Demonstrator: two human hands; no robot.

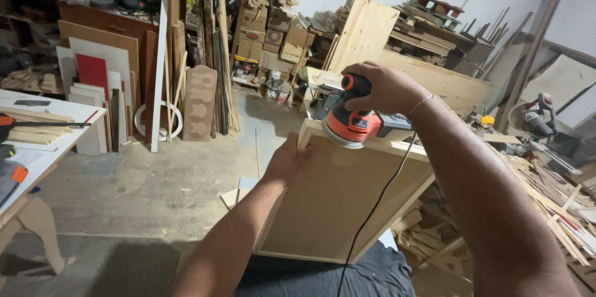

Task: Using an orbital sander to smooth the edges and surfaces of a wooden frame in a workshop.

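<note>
Sanding the top edge now: right hand (382, 89) grips the sander (349, 122) on the frame (335, 201), left hand (287, 162) clasps its side edge. Next pass probably needs steady, even pressure.

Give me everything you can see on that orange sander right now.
The sander is a handheld power tool with an orange body, black top grip and grey rear section. Its round base sits flat on the top edge of the wooden frame panel. The right hand covers its top. A black cord hangs down from it.
</note>
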